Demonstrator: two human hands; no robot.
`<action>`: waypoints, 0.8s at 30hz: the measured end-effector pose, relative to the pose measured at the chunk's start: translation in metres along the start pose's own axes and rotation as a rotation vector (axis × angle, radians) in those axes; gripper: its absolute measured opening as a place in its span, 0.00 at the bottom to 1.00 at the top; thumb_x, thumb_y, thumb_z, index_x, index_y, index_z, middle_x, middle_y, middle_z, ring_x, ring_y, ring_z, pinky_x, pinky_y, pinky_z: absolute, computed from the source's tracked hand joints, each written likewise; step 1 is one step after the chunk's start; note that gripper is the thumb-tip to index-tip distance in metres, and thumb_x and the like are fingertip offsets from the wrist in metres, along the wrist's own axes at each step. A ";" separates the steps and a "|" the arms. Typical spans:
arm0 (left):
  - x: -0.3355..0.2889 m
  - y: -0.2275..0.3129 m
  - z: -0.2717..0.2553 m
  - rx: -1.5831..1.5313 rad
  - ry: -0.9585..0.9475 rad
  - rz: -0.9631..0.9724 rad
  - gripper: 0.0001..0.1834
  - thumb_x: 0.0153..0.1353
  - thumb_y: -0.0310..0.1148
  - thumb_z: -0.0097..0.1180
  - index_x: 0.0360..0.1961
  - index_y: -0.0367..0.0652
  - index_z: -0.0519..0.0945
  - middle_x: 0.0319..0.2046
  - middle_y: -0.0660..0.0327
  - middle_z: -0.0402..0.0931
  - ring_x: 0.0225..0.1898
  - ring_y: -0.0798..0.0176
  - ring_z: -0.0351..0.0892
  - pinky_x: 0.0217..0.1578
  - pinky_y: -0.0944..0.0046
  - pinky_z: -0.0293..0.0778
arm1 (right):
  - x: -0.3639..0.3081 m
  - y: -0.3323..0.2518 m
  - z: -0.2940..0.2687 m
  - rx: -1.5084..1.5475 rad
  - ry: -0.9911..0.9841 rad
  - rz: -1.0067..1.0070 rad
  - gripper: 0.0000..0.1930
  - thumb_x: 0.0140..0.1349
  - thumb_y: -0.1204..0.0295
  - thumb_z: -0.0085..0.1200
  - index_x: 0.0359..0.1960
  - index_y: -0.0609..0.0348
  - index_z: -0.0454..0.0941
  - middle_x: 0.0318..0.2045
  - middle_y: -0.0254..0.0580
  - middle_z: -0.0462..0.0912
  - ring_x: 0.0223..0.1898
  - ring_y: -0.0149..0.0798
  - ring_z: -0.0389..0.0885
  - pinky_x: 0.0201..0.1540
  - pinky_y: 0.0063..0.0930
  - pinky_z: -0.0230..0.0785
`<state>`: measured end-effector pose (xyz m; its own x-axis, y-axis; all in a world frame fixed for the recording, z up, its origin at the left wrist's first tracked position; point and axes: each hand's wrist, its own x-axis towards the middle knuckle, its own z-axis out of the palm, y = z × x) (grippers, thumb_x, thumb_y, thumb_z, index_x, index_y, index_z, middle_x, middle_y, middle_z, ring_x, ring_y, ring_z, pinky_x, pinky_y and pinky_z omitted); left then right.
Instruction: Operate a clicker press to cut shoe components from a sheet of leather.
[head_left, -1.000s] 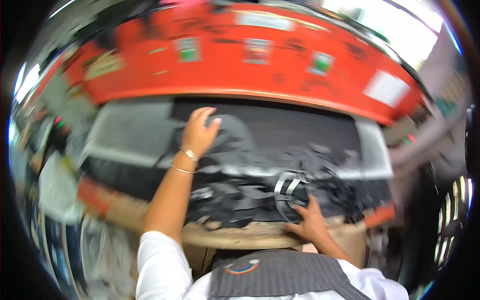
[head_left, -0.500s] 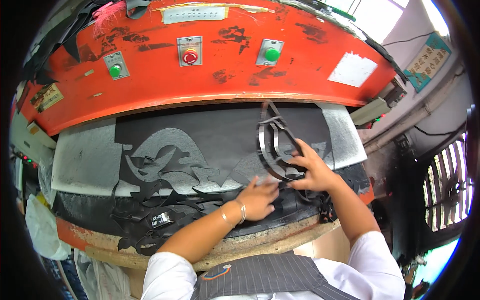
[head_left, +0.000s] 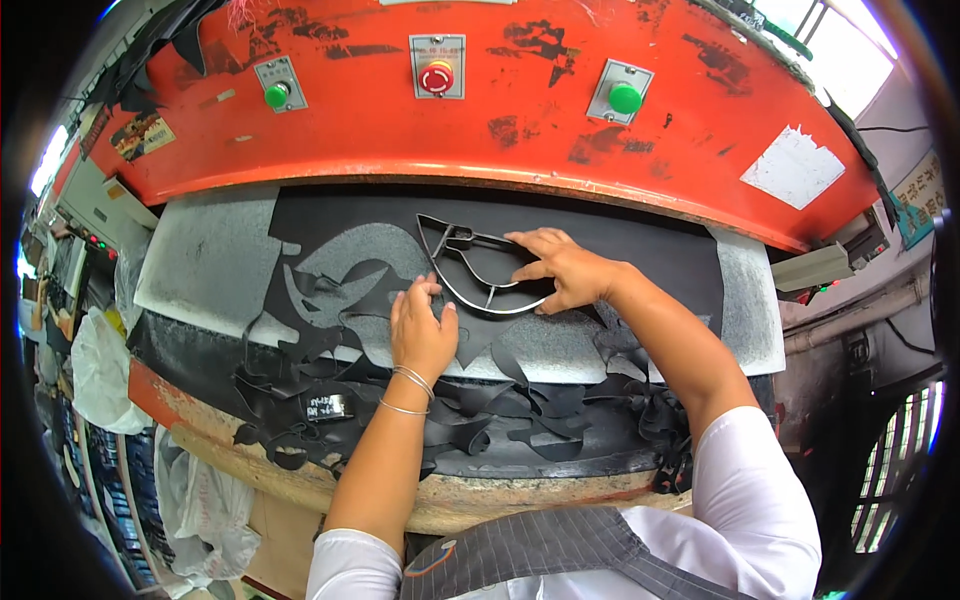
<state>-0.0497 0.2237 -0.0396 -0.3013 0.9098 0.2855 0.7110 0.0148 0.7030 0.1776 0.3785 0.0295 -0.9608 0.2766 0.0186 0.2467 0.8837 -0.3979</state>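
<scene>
A curved metal cutting die (head_left: 466, 303), a leaf-like outline with inner bars, sits over the black sheet material (head_left: 650, 260) on the white cutting board (head_left: 752, 310). Its pointed end is toward the far left. My right hand (head_left: 572, 270) holds the die by its right end, fingers over the far edge and thumb at the near edge. My left hand (head_left: 424, 330) is beside the die's left curve, fingers stretched out and thumb apart. Its fingertips are close to the metal edge; whether they touch it I cannot tell. Cut-out gaps in the sheet show the board to the left.
Black offcuts (head_left: 545, 400) lie heaped along the front ledge. Behind the board rises the red press beam (head_left: 520, 130), bearing green buttons (head_left: 625, 97) and a red stop button (head_left: 436, 77). White plastic bags (head_left: 105, 370) hang at the left.
My right hand has turned the die from steeply tilted to lying flatter and brought it leftward. My left hand has moved from the front offcuts up to the die's left side. The view has shifted.
</scene>
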 end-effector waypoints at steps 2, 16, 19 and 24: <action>-0.001 -0.003 -0.001 0.036 -0.009 0.035 0.17 0.56 0.32 0.55 0.45 0.42 0.67 0.55 0.49 0.74 0.63 0.48 0.66 0.66 0.49 0.52 | -0.006 -0.008 0.003 -0.049 -0.027 0.026 0.33 0.39 0.61 0.71 0.53 0.46 0.79 0.69 0.57 0.54 0.70 0.57 0.48 0.70 0.54 0.40; 0.002 -0.009 0.003 -0.021 -0.035 0.032 0.18 0.53 0.30 0.57 0.43 0.42 0.66 0.56 0.48 0.74 0.65 0.51 0.64 0.65 0.52 0.49 | -0.036 -0.046 0.084 -0.070 0.638 0.621 0.20 0.45 0.58 0.70 0.38 0.50 0.79 0.67 0.60 0.56 0.65 0.72 0.55 0.65 0.59 0.50; 0.004 -0.010 -0.001 -0.037 -0.049 0.023 0.18 0.54 0.32 0.57 0.44 0.42 0.67 0.56 0.48 0.74 0.66 0.53 0.63 0.66 0.51 0.47 | -0.032 -0.046 0.083 -0.104 0.662 0.597 0.20 0.44 0.58 0.70 0.37 0.50 0.79 0.66 0.58 0.59 0.65 0.72 0.56 0.64 0.59 0.52; 0.004 -0.004 -0.004 0.006 -0.048 0.041 0.19 0.53 0.33 0.58 0.44 0.42 0.67 0.56 0.49 0.75 0.65 0.52 0.64 0.66 0.50 0.48 | -0.038 -0.049 0.081 -0.185 0.622 0.581 0.21 0.45 0.57 0.70 0.38 0.50 0.79 0.65 0.54 0.61 0.64 0.72 0.58 0.63 0.59 0.54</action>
<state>-0.0565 0.2256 -0.0391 -0.2408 0.9285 0.2826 0.7259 -0.0210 0.6875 0.1912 0.2939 -0.0258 -0.4463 0.8113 0.3778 0.7451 0.5706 -0.3452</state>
